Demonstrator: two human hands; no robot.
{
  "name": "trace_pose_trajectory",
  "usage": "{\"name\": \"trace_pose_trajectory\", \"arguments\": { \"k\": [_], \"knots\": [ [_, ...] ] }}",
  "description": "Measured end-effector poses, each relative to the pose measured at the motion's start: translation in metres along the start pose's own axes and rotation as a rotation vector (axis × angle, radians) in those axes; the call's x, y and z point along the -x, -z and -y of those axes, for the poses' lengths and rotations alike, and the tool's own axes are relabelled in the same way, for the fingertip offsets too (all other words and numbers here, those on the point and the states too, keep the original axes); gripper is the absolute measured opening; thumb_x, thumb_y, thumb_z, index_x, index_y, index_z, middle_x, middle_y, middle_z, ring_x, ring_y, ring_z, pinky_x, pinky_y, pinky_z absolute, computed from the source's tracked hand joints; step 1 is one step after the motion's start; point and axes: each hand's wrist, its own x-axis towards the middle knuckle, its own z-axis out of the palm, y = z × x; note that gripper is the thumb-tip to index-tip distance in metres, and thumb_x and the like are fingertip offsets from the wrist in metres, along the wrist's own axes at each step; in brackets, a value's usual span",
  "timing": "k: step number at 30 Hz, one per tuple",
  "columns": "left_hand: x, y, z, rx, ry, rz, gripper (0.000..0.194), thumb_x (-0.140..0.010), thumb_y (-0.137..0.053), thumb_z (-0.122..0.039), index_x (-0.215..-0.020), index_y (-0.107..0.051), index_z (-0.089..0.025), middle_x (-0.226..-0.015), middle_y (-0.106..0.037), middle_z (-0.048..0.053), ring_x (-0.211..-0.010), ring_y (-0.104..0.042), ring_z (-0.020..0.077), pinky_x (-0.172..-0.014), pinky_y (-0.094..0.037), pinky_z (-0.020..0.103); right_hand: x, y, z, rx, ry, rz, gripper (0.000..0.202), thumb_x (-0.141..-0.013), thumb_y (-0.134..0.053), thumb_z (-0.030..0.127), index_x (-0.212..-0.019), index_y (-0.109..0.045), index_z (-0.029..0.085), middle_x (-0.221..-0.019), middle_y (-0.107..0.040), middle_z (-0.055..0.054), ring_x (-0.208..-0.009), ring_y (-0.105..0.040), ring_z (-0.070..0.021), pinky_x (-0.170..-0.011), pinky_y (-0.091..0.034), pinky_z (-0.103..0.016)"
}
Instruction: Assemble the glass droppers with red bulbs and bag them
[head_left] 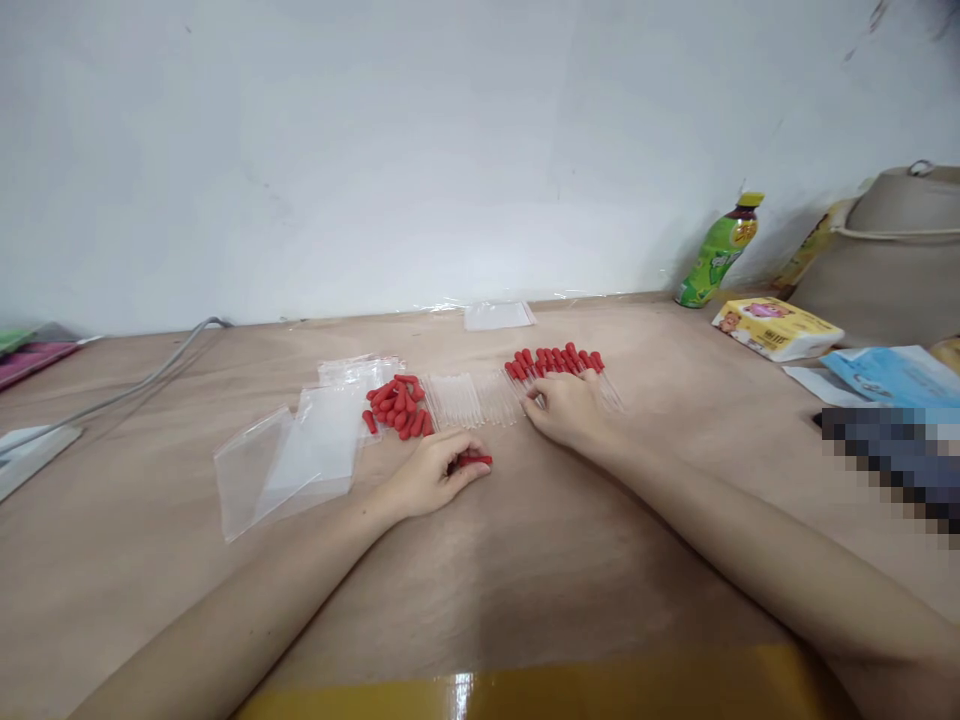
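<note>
My left hand (439, 472) is closed around a red rubber dropper bulb (477, 460), whose narrow end sticks out past the fingertips. Behind that hand lies a pile of loose red bulbs (397, 405). A row of thin clear dropper tubes (454, 400) is laid side by side just right of the pile. My right hand (570, 408) curls in a pinch at the right end of this row; what its fingertips hold, if anything, is hidden. Beyond and partly under it lie several droppers with red bulbs fitted (555, 360), their clear stems pointing toward me.
Clear plastic bags (315, 440) lie left of the bulbs, and another small bag (499, 316) is near the wall. At right are a green drink bottle (716, 255), a yellow tissue pack (778, 328), a blue packet (892, 375) and a beige bag (892, 260). A grey cable (150, 378) crosses the left side.
</note>
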Motion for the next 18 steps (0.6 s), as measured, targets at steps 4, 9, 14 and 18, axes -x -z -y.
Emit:
{"name": "trace_pose_trajectory", "arguments": {
  "k": [4,9,14,18],
  "knots": [
    [0.000,0.001,0.005,-0.006,-0.012,-0.018,0.016,-0.084,-0.050,-0.026,-0.093,-0.060,-0.018,-0.087,-0.059,0.004,-0.078,-0.056,0.0137,-0.070,-0.045,0.026,-0.017,-0.004,0.014,0.093,-0.097,0.124,0.028,-0.079,-0.042,0.033,-0.074,-0.065,0.017,-0.079,-0.065,-0.008,-0.075,-0.057,-0.0214,-0.075,-0.022,-0.037],
    [0.001,0.002,0.006,-0.013,-0.006,-0.036,0.014,-0.084,-0.051,-0.026,-0.087,-0.061,-0.017,-0.086,-0.058,0.004,-0.077,-0.055,0.0134,-0.067,-0.045,0.025,-0.036,-0.004,0.027,0.138,-0.220,0.256,0.028,-0.077,-0.044,0.032,-0.076,-0.066,0.015,-0.075,-0.065,-0.013,-0.075,-0.059,-0.0255,-0.076,-0.024,-0.042],
    [0.000,0.000,0.005,-0.019,-0.011,-0.035,0.013,-0.084,-0.050,-0.026,-0.086,-0.059,-0.017,-0.086,-0.055,0.004,-0.078,-0.053,0.0135,-0.068,-0.044,0.025,-0.042,-0.009,0.031,0.097,-0.291,0.279,0.025,-0.075,-0.047,0.031,-0.078,-0.066,0.015,-0.077,-0.065,-0.013,-0.076,-0.059,-0.0265,-0.077,-0.027,-0.043],
    [0.000,0.001,0.004,-0.017,-0.006,-0.031,0.013,-0.084,-0.049,-0.026,-0.085,-0.058,-0.016,-0.084,-0.056,0.004,-0.076,-0.053,0.0136,-0.067,-0.044,0.026,-0.041,-0.007,0.034,0.098,-0.304,0.281,0.025,-0.076,-0.044,0.027,-0.075,-0.065,0.014,-0.078,-0.065,-0.014,-0.077,-0.060,-0.0271,-0.077,-0.029,-0.044]
  ]
}}
